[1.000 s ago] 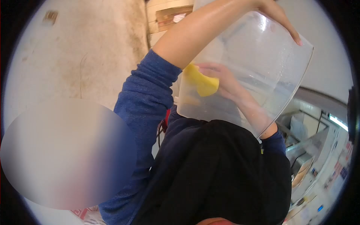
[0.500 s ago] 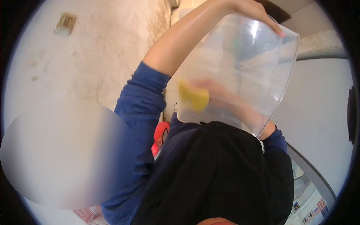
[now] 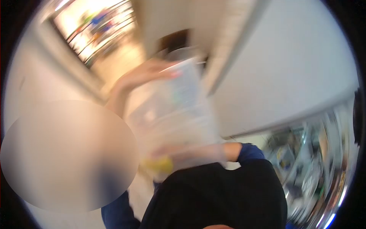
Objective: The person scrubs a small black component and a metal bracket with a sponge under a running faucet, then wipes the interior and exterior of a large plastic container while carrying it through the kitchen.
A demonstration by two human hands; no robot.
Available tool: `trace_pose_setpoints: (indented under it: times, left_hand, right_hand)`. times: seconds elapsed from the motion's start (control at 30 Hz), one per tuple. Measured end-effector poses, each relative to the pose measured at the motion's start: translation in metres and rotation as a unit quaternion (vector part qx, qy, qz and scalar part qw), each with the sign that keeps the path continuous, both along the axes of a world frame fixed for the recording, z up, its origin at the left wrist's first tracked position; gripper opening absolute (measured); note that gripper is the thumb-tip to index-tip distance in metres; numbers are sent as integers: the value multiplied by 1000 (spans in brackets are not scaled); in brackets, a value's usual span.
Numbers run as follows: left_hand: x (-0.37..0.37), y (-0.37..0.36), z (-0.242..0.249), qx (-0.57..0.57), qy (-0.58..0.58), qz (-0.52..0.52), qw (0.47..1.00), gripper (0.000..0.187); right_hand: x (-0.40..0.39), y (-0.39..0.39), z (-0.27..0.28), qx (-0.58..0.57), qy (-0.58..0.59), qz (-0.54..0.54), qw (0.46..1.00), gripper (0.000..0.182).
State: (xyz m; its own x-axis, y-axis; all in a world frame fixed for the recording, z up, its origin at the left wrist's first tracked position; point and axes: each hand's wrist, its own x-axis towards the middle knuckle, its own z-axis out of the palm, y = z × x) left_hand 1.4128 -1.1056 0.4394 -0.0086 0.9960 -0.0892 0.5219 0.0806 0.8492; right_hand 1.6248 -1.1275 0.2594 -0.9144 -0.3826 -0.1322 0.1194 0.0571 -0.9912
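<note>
A clear plastic bin [image 3: 173, 114] is held on its side in front of my chest, smeared by motion. My left hand [image 3: 148, 72] reaches round from the left and grips its far rim, with the fingertips over the edge. Through the cloudy wall I can make out my right hand [image 3: 169, 150], which enters from the right and is inside the bin. It is closed on a yellow sponge [image 3: 159, 165] near the lower left corner of the bin. The exact finger positions of the right hand are blurred.
A pale, flat-sided surface [image 3: 289, 65] rises on the right. Below it lie many blurred glassy and metallic items [image 3: 305, 156]. A bright opening with dark bars [image 3: 101, 28] shows at upper left. A blurred oval covers the lower left.
My view has swung round, bringing the bright opening and glassy items into sight. The bin now sits lower and further left. Both hands keep their hold; the sponge appears lower in the view.
</note>
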Motion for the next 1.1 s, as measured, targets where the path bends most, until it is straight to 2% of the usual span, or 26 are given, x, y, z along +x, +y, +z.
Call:
trace_pose_setpoints:
  times: [0.03,0.07,0.1,0.13,0.17,0.23,0.27,0.33,0.37,0.43,0.53,0.6,0.67,0.7,0.77,0.87,0.9,0.97,1.0,1.07,1.1]
  left_hand:
    - [-1,6,0,-35,6,3,999,62]
    - [-1,8,-1,-59,-4,-29,998,58]
    - [6,13,-9,-21,-68,-64,995,54]
    - [9,15,-12,-55,-43,-56,996,54]
    - [13,20,-17,-60,-69,-68,993,50]
    - [22,28,-21,-106,-105,-142,979,44]
    - [18,66,-26,-115,-99,-159,975,44]
    - [56,54,-24,-108,-67,-222,967,41]
    - [57,63,-25,-110,-65,-231,965,41]
    - [73,78,-29,-93,-35,-287,953,42]
    - [91,97,-31,-104,-47,-321,940,42]
    - [103,101,-29,-108,-31,-310,944,42]
    - [121,97,-18,-110,-33,-295,948,43]
    - [127,97,-19,-108,-33,-297,948,43]
    - [141,101,-21,-79,-40,-285,954,42]
    - [155,109,-28,-74,-54,-271,958,42]
    - [158,113,-31,-71,-56,-272,958,42]
    - [155,115,-38,-75,-86,-243,963,42]
    - [161,117,-37,-75,-85,-240,964,42]
    - [179,115,-37,-87,-114,-256,956,44]
    - [190,118,-35,-85,-116,-251,957,44]
  right_hand:
    - [10,-9,-44,-240,-200,46,949,31]
    - [21,-11,24,-132,-217,111,961,30]
    - [32,-26,22,-278,-220,73,932,28]
    - [35,-38,-3,-267,-117,69,954,27]
    - [36,-47,-30,-241,-21,78,967,27]
    - [24,-75,-49,-148,-31,1,988,26]
    - [6,-54,-62,-155,-24,-17,988,26]
    - [7,-89,-79,-62,17,-74,995,27]
    - [-12,-91,-91,-63,18,-82,994,27]
    - [-37,-102,-116,-5,43,-255,966,27]
    - [-29,-92,-97,-54,-16,-304,951,28]
    - [2,-87,-87,-53,-20,-289,956,27]
    - [37,-77,-114,-96,-51,-233,966,25]
    - [61,-74,-108,-94,-51,-234,966,25]
    - [127,-55,-86,-200,-114,-209,950,25]
    - [204,-30,-18,-210,-147,-233,938,29]
    - [221,-29,-20,-208,-149,-235,938,29]
    - [235,-28,-32,-386,-204,-258,862,37]
    - [237,-25,-26,-386,-205,-255,863,37]
    - [227,-23,-4,-409,-121,-333,841,46]
    - [215,-12,1,-440,-68,-323,835,49]
